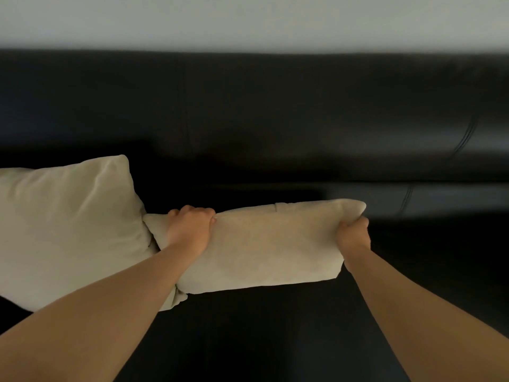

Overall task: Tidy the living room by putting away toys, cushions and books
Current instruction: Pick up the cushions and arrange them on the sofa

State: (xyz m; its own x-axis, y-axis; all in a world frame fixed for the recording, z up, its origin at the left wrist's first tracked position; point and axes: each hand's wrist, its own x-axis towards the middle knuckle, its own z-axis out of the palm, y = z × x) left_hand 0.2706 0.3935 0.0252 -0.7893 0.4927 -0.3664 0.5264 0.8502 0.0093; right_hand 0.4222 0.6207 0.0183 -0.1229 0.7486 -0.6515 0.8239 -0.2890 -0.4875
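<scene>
1. Two cushions, both beige: held cushion [264,244] in the middle; left cushion [68,221] touching its end.
2. Two hands, both bare: left hand [190,230] gripping one end of the held cushion; right hand [354,235] gripping the other.
3. Two arms: left arm [110,312]; right arm [413,312].
4. One sofa [275,106], black.
5. One wall [248,20], pale, above the sofa back.

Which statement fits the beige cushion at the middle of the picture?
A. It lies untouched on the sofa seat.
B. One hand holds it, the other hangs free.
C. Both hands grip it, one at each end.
C: the left hand and the right hand each curl round one end of the cushion.
</scene>
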